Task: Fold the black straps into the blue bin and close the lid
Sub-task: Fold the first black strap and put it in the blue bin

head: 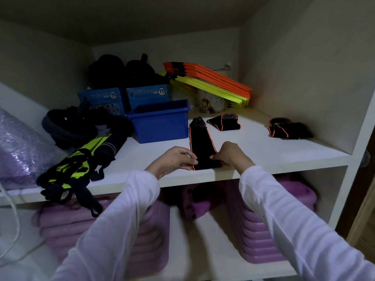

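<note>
A black strap with orange edging (200,141) lies lengthwise on the white shelf (263,153), its near end at the front edge. My left hand (175,159) pinches its near left corner and my right hand (229,154) pinches its near right corner. The open blue bin (162,123) stands just left of the strap's far end, and no lid shows. Two more black straps lie folded on the shelf: one (224,122) behind the flat strap, another (289,128) at the right.
Blue boxes (125,98) and black bags stand behind the bin. Orange and yellow flat markers (209,82) lean at the back. Black and neon-yellow gear (75,167) crowds the shelf's left front beside purple bubble wrap (18,151). Purple stacked items (261,230) fill the lower shelf.
</note>
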### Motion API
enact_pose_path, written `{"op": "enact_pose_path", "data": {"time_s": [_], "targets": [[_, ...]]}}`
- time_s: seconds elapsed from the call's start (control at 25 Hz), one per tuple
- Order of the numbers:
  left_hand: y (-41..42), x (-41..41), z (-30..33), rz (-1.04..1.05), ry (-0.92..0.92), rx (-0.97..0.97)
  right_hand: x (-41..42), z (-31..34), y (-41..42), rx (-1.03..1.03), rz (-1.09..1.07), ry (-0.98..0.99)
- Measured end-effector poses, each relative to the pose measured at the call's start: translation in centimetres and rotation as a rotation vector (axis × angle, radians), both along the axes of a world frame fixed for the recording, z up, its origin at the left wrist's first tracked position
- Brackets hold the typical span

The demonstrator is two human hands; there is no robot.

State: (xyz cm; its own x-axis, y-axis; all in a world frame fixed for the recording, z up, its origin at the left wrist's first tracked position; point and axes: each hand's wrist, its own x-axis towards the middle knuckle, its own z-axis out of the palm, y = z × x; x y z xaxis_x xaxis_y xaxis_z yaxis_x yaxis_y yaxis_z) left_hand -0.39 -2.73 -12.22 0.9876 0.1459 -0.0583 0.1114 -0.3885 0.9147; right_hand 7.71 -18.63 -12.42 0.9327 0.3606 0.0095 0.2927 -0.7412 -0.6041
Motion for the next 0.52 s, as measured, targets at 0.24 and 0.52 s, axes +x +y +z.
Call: {"op": "enact_pose_path", "data": {"time_s": [0.24,0.52], "targets": [[-0.8,0.5,0.4,-0.008,-0.136,0.352,0.2,-0.2,-0.6,0.172,0.331,-0.2],[-1.8,0.1,-0.2,-0.074,-0.094,0.539,-0.1,-0.2,-1.7,0.021,0.464,-0.035]]}}
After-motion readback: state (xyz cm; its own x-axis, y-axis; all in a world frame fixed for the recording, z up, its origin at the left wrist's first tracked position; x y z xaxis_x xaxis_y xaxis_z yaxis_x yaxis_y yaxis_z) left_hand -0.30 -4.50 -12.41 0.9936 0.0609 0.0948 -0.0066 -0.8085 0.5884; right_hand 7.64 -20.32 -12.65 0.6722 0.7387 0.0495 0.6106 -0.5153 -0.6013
